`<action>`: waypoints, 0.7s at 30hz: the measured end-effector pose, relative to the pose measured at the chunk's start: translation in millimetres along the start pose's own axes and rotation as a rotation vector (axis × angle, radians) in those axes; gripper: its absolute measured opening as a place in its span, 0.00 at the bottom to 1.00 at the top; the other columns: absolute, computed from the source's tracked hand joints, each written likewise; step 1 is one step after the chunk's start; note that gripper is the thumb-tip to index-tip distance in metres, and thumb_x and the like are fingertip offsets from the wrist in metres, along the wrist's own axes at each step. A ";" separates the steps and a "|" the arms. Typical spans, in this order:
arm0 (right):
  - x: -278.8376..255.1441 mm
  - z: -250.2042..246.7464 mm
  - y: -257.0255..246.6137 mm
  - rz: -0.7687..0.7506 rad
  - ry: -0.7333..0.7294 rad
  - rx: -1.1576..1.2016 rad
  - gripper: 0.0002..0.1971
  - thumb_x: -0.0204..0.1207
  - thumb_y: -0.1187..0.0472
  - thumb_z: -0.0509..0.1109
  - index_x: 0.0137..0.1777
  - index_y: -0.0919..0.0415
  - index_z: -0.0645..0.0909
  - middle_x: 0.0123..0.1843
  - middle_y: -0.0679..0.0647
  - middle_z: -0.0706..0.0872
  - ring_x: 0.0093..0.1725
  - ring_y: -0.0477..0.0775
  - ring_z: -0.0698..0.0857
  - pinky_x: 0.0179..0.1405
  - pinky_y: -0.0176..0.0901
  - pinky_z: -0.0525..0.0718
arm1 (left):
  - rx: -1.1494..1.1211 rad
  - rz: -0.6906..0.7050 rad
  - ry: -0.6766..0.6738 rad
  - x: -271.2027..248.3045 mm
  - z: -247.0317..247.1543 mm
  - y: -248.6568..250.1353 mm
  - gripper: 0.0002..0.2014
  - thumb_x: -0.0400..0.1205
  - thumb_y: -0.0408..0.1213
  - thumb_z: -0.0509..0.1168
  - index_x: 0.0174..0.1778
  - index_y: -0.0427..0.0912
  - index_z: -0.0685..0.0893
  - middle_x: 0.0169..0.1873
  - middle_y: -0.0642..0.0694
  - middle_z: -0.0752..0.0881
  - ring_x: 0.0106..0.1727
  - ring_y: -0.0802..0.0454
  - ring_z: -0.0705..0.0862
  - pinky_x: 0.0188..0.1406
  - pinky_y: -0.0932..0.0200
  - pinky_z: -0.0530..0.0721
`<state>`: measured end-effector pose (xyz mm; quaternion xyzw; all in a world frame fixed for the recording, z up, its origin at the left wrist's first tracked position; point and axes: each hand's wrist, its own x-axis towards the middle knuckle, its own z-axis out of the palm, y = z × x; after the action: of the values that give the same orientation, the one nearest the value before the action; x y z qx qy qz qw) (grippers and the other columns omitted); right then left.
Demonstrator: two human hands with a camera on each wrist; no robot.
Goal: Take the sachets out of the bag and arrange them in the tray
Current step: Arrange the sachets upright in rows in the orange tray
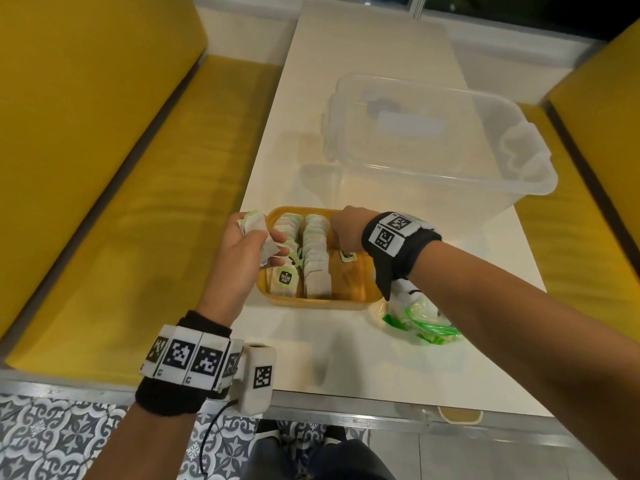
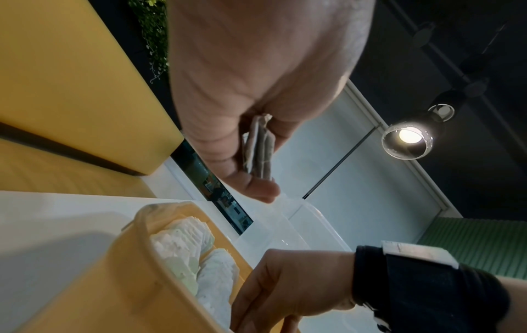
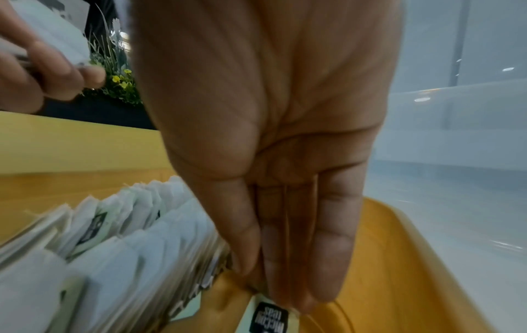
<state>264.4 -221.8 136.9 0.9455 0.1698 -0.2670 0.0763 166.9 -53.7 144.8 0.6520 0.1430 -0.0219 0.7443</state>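
Note:
A yellow tray (image 1: pixel 311 304) sits near the table's front edge and holds two rows of white sachets (image 1: pixel 317 258) standing on edge. My left hand (image 1: pixel 256 244) hovers over the tray's left rim and grips a small bunch of sachets (image 1: pixel 254 225), seen edge-on in the left wrist view (image 2: pixel 259 146). My right hand (image 1: pixel 346 230) reaches down into the tray's bare right lane. Its fingers (image 3: pixel 285 259) point straight down beside the right row (image 3: pixel 128 247), their tips at a loose printed tag (image 3: pixel 269 318). The clear bag (image 1: pixel 420 320) with green strips lies right of the tray, partly under my right forearm.
A large clear plastic storage box (image 1: pixel 433 133) stands just behind the tray on the white table (image 1: pixel 346 358). Yellow benches (image 1: pixel 104 202) flank the table on both sides. A patterned tile floor shows below the table's front edge.

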 end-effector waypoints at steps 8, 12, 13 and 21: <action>2.3 -4.4 2.3 0.001 0.017 0.063 0.11 0.80 0.61 0.67 0.57 0.68 0.82 0.46 0.60 0.84 0.41 0.56 0.81 0.43 0.43 0.82 | -0.010 0.008 0.004 0.9 -6.2 -3.7 0.11 0.85 0.27 0.53 0.60 0.44 0.72 0.40 0.42 0.85 0.36 0.51 0.86 0.30 0.63 0.86; -5.2 -14.5 12.6 -0.015 -0.008 0.220 0.11 0.77 0.62 0.69 0.54 0.68 0.85 0.44 0.59 0.87 0.39 0.57 0.85 0.36 0.42 0.86 | -0.059 -0.042 -0.003 3.3 -2.1 -5.6 0.09 0.86 0.28 0.54 0.53 0.46 0.75 0.41 0.42 0.85 0.40 0.49 0.86 0.33 0.61 0.87; -8.4 -17.8 15.4 -0.033 0.015 0.286 0.10 0.77 0.63 0.69 0.54 0.68 0.86 0.44 0.60 0.88 0.40 0.57 0.87 0.36 0.43 0.87 | -0.059 -0.060 -0.016 4.2 -0.8 -6.7 0.08 0.86 0.29 0.54 0.54 0.44 0.77 0.43 0.42 0.86 0.42 0.48 0.86 0.35 0.60 0.88; -48.7 -29.9 9.1 -0.293 0.223 0.804 0.07 0.76 0.64 0.72 0.52 0.61 0.87 0.42 0.55 0.90 0.34 0.47 0.88 0.32 0.46 0.88 | 0.146 -0.079 -0.178 16.1 21.7 -12.2 0.08 0.84 0.32 0.62 0.51 0.41 0.88 0.49 0.37 0.90 0.51 0.44 0.90 0.54 0.50 0.87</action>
<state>243.1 -236.9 188.5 0.8890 0.1918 -0.2162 -0.3552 183.7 -74.2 131.5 0.6938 0.1003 -0.1193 0.7031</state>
